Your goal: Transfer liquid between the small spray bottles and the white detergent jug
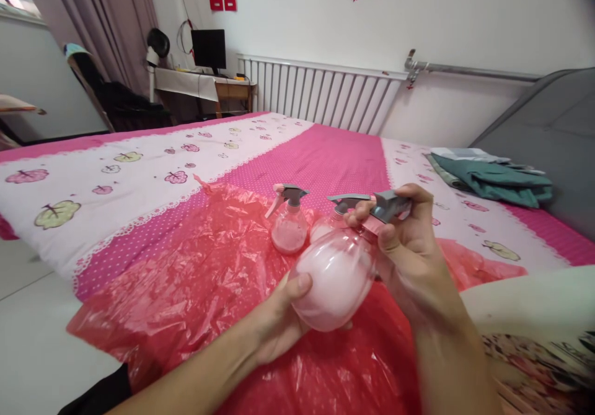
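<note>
Over the crumpled red plastic sheet (195,272), the left hand (281,322) cups a round translucent pink spray bottle (334,285); the right hand (413,238) grips its grey trigger head (387,205)

Can see a red plastic sheet (186,279) on the near side of the bed (344,155), bearing a spray bottle (289,233) and, to its right, a partly hidden second bottle (320,228); farther right, folded cloths (502,181).

The front spray bottle (332,288) is see-through pink with white inside, and its top (389,204) is grey and pink. The plastic sheet (204,266) is red. The bed cover (320,155) has pink parts with tiny white dots, and white parts with pink and green leafy shapes.
</note>
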